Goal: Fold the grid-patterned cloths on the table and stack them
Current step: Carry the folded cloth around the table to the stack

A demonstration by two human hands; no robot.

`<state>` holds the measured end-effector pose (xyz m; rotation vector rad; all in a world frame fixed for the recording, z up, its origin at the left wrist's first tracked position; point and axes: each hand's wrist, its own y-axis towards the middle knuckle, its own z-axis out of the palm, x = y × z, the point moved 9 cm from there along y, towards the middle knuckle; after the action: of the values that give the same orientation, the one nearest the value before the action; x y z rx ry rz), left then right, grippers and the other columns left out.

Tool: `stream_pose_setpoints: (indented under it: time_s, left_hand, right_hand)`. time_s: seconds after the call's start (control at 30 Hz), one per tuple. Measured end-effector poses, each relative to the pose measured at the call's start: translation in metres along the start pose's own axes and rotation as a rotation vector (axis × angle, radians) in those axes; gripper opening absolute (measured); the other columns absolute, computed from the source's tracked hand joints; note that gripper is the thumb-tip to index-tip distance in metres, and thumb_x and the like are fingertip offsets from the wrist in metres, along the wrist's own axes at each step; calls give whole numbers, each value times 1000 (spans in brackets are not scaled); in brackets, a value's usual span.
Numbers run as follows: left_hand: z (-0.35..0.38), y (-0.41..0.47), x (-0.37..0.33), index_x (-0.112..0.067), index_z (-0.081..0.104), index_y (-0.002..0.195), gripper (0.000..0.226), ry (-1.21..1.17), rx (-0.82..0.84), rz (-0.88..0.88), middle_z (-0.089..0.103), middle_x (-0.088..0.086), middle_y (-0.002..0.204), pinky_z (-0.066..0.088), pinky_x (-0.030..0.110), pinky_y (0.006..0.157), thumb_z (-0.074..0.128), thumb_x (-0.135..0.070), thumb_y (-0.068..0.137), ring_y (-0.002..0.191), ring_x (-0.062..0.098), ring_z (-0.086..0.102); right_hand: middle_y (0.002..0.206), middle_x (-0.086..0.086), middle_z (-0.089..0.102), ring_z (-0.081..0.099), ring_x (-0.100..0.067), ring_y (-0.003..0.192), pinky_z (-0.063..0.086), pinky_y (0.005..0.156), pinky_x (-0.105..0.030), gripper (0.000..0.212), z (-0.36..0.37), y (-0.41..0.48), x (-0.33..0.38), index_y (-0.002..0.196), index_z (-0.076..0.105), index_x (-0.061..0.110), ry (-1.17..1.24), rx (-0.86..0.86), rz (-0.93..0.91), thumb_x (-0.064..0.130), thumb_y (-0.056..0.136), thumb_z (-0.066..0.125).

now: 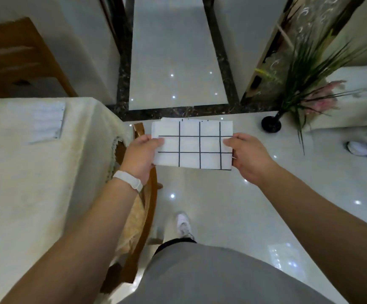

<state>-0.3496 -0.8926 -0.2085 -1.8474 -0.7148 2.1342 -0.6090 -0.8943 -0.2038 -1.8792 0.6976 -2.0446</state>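
The person is standing beside the table (pixel 24 183) and holding a folded grid cloth (pixel 194 145) out in front, in the air over the shiny tiled floor (pixel 222 205), well clear of the table's edge. The left hand (pixel 142 153) is pinching the cloth's left short edge, its grip closed with the thumb lying on top and the fingers hidden under the fabric. The right hand (pixel 247 154) is pinching the right short edge the same way, thumb on top. The cloth is lying flat and taut between the two hands, showing black lines on white, with a second layer peeking out along its far edge. A second cloth (pixel 47 121), pale and folded, is lying on the far part of the table, which is wearing a cream cover. A white wristband (pixel 127 181) is sitting on the left wrist. A wooden chair (pixel 149 194) is standing tucked against the table's corner, just under the left forearm. A white shoe (pixel 183 223) is showing below the cloth. A grassy plant (pixel 305 84) in a dark vase (pixel 270 123) is standing on the floor to the right.
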Motion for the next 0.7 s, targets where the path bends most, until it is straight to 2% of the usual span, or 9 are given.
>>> stream_pose_setpoints:
  time_s: [0.13,0.23,0.37,0.43,0.57,0.7]
  left_hand:
    - [-7,38,-35,-20,66,105,14,-16,-35,27,74,0,97,58,34,76,62,-19,92,87,17,72]
    - [-16,58,-57,-18,65,103,12,-30,-63,44,73,3,99,58,36,78,62,-17,91,89,20,71]
    - [-38,78,-74,-16,66,96,7,-88,-129,54,73,6,96,59,34,72,62,-13,90,84,20,72]
    - [-48,89,-77,-15,66,97,8,-107,-168,47,74,5,94,59,33,69,63,-13,90,82,20,72]
    - [-59,108,-79,-15,64,107,17,-135,-209,17,74,5,98,59,38,74,63,-18,90,87,22,72]
    - [-57,127,-87,-12,63,100,10,-151,-288,8,75,4,87,58,32,64,61,-14,91,79,21,73]
  right_hand:
    - [106,-14,71,70,-30,96,58,84,-46,11,27,40,36,99,66,9,-31,14,-18,8,93,57]
    - [107,-15,71,69,-31,98,57,87,-47,13,52,62,53,100,67,8,-36,53,-25,7,92,56]
    - [98,-11,72,69,-29,92,57,84,-44,12,87,85,67,90,65,10,-57,112,-18,5,92,55]
    - [97,-12,71,68,-29,89,56,83,-44,10,101,99,73,88,64,10,-80,142,-19,5,91,56]
    - [95,-11,70,67,-27,85,55,82,-43,10,124,131,86,86,63,10,-100,219,-18,5,91,57]
    - [91,-11,69,66,-27,83,55,83,-43,12,139,167,95,84,63,11,-95,279,11,3,91,57]
